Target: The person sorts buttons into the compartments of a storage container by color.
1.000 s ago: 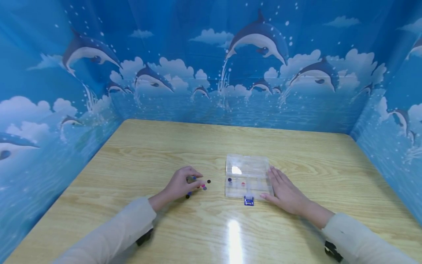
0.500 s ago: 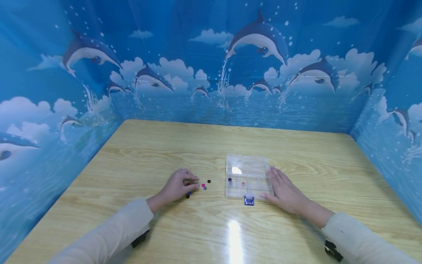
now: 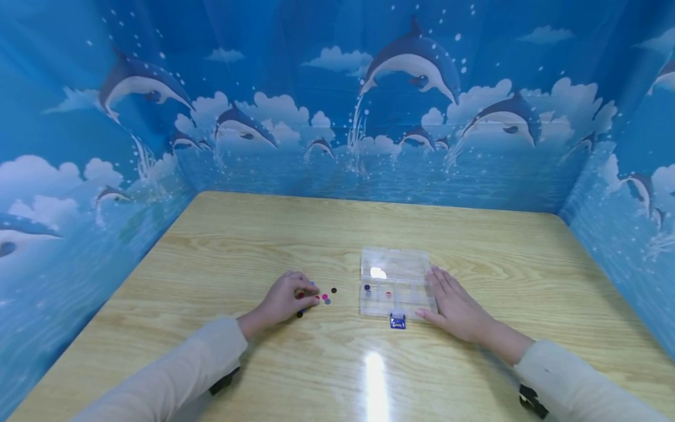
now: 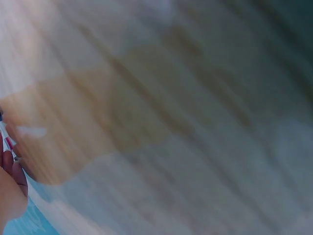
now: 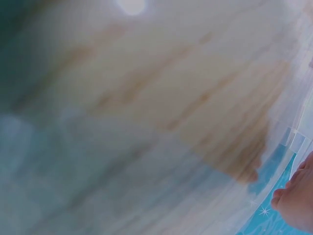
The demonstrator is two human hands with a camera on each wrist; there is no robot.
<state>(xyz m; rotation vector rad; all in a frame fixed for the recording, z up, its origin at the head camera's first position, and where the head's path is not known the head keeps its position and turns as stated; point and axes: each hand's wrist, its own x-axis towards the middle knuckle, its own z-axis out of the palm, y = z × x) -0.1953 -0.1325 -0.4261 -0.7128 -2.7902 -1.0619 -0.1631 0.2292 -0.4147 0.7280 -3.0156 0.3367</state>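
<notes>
My left hand [image 3: 285,298] reaches over a loose group of small button-like discs, with bent fingers and the thumb and index tips apart. A red disc [image 3: 317,298] shows right by those tips; a pink disc [image 3: 324,297], a grey-blue one [image 3: 327,302] and a black one [image 3: 334,290] lie just beyond. Others are partly hidden under the hand. My right hand [image 3: 457,306] rests against the right side of a clear plastic box [image 3: 364,308] with its lid [image 3: 395,258] laid back, fingers extended, thumb at the front corner. A dark disc [image 3: 367,288] and a red-and-white disc [image 3: 388,293] sit in the box.
A blue clasp-like piece [image 3: 398,321] is at the box's front edge. Another black disc [image 3: 300,314] lies below the left hand. The wooden table [image 3: 274,234] is bordered by dolphin-printed curtains [image 3: 327,76] at the back and both sides.
My left hand has drawn back slightly to the left, and the gap between thumb and index has narrowed a little. The right hand and the box have stayed in place.
</notes>
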